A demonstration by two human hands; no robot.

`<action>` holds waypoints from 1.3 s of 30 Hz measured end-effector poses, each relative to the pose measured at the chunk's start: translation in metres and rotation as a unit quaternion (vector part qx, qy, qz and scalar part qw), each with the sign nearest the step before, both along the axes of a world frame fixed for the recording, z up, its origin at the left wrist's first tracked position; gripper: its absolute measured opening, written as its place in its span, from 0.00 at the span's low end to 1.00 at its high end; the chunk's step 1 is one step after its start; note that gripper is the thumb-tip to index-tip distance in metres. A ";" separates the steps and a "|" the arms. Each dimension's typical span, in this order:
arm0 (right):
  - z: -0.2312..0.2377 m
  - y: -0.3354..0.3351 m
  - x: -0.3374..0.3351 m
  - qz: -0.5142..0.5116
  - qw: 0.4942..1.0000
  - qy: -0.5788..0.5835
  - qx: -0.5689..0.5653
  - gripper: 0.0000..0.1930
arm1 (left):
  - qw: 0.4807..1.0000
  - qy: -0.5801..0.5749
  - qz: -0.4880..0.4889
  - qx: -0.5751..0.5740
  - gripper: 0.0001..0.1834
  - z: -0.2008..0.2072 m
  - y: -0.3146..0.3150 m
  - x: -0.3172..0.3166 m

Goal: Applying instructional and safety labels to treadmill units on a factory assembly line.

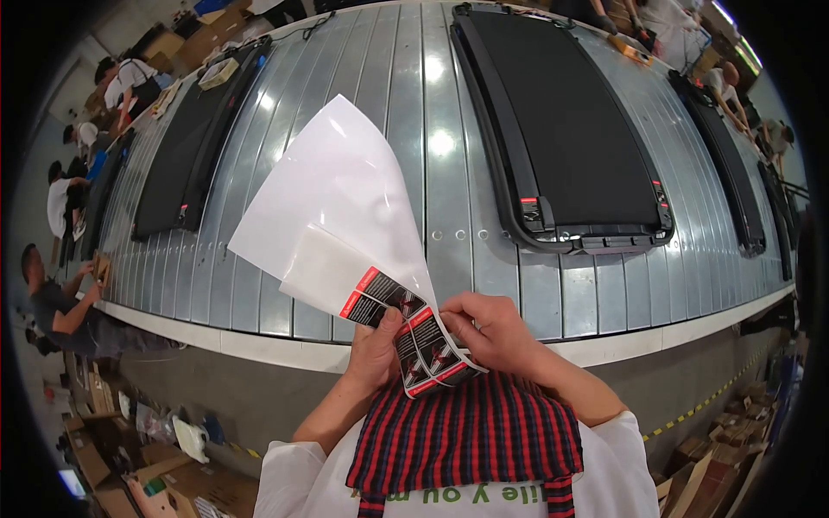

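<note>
My left hand [373, 352] grips a sheet of black-and-red warning stickers [420, 342], its thumb lying on the printed face. The fingers of my right hand [492, 330] are pinched together at the sheet's right edge; whether a single sticker is between them I cannot make out. Out beyond the printed part, a large glossy white sheet [337, 177] fans away over the conveyor. A smaller whitish backing piece [324, 269] overlaps it. The lower end of the sticker sheet curls toward my striped apron [466, 432].
A long black treadmill-like deck [574, 121] lies on the metal-slat conveyor [363, 60], ahead and right. Another black deck [194, 147] lies to the left, a small box [218, 74] on it. Several people work along the sides. Cardboard boxes [216, 483] stand low left.
</note>
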State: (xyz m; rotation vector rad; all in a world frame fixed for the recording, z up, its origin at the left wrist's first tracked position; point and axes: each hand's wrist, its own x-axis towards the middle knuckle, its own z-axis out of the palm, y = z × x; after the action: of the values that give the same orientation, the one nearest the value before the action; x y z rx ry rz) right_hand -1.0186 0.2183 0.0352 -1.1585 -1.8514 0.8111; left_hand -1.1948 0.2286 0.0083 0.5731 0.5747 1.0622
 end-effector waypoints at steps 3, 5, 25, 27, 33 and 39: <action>-0.010 -0.001 0.014 -0.032 0.956 0.237 -0.169 0.05 | 0.984 0.131 0.115 -0.041 0.20 0.002 -0.005 0.005; -0.014 0.002 0.038 -0.081 0.949 0.278 -0.126 0.04 | 0.962 0.194 0.186 0.040 0.15 0.003 0.004 0.002; 0.014 -0.004 0.163 -0.074 0.955 -0.121 0.262 0.07 | 0.902 0.428 -0.021 0.052 0.14 -0.016 0.002 0.174; 0.012 -0.012 0.149 0.039 0.963 -0.144 0.225 0.08 | 0.910 0.406 -0.014 0.077 0.13 -0.004 0.003 0.184; 0.036 -0.001 0.157 0.026 0.976 -0.066 0.207 0.12 | 0.925 0.359 -0.058 0.109 0.11 0.016 0.018 0.165; 0.043 0.026 0.137 0.068 0.946 -0.175 0.266 0.14 | 0.884 0.406 -0.094 0.212 0.08 0.001 0.027 0.146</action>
State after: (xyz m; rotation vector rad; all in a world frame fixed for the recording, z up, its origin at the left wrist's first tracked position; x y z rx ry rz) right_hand -0.8813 0.2447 0.0784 -0.8657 -2.2728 0.1429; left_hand -1.0487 0.2553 0.0097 1.4667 0.9958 0.7264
